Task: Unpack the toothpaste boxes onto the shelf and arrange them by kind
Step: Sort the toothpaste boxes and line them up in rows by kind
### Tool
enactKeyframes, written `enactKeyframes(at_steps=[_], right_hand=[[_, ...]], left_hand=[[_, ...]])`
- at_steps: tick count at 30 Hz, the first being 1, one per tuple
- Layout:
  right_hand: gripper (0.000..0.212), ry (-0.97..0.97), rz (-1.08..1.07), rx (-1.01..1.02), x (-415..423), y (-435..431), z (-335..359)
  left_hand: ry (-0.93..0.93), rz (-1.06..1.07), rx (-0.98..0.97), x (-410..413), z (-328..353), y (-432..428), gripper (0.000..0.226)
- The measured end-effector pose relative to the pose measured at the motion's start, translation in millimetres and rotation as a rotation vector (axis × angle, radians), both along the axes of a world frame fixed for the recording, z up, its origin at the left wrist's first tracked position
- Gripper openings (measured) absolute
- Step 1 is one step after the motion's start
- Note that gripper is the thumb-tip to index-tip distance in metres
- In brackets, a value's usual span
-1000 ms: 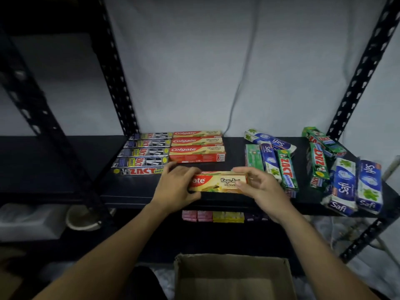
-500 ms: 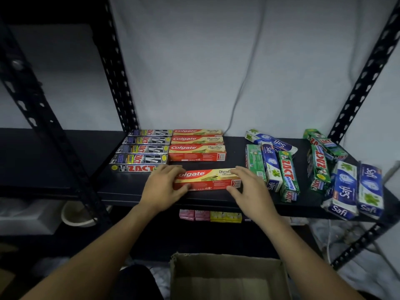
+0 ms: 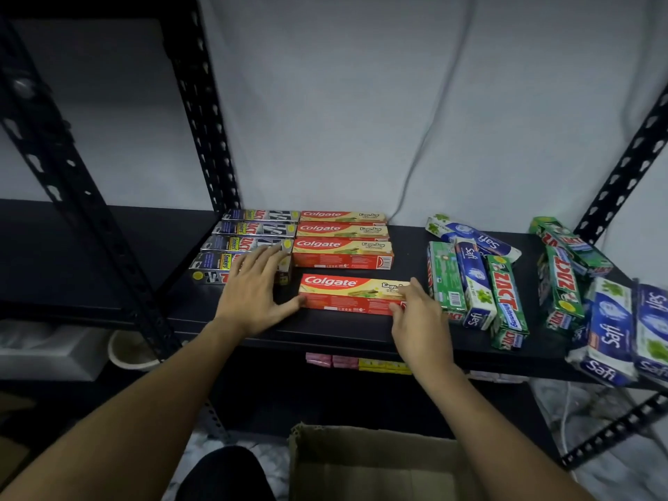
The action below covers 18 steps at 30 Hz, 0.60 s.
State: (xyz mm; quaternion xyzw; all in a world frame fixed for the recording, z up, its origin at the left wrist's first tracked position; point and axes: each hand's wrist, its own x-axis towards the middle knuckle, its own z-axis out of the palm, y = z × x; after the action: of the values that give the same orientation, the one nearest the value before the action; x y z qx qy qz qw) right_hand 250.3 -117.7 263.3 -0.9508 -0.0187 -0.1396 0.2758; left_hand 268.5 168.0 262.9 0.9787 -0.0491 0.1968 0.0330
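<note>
A red and yellow Colgate box (image 3: 347, 294) lies flat on the black shelf (image 3: 325, 334), in front of a row of three matching Colgate boxes (image 3: 341, 244). My left hand (image 3: 253, 294) is spread flat, its thumb against the box's left end and its fingers over the grey Zact boxes (image 3: 245, 229) stacked to the left. My right hand (image 3: 419, 320) pinches the box's right end. To the right lie loose green Zact and blue Safi boxes (image 3: 473, 283), unsorted.
More Safi and Zact boxes (image 3: 611, 320) are heaped at the shelf's right edge, some overhanging. An open cardboard carton (image 3: 361, 464) sits on the floor below. Black perforated uprights (image 3: 202, 103) stand at left and right. Small pink and yellow packs (image 3: 361, 363) lie on the lower shelf.
The Colgate box went from being held up in both hands to lying on the shelf in front of the Colgate row. My left hand has spread open.
</note>
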Motion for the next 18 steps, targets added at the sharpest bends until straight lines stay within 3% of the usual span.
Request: enactKeyframes(at_steps=[4, 7, 14, 18], right_hand=[[0.028, -0.043, -0.024, -0.002, 13.0, 3.8, -7.2], [0.023, -0.066, -0.017, 0.036, 25.9, 5.0, -10.4], [0.045, -0.117, 0.0, 0.092, 45.0, 13.8, -15.2], [0.045, -0.112, 0.014, 0.1, 51.3, 16.2, -13.8]], left_hand=[[0.026, 0.068, -0.071, 10.3, -9.9, 8.4, 0.107], [-0.011, 0.053, -0.089, 14.2, -14.0, 10.3, 0.101], [-0.068, 0.119, -0.164, 18.7, -23.4, 16.2, 0.096], [-0.094, 0.153, -0.172, 18.4, -25.1, 15.4, 0.093]])
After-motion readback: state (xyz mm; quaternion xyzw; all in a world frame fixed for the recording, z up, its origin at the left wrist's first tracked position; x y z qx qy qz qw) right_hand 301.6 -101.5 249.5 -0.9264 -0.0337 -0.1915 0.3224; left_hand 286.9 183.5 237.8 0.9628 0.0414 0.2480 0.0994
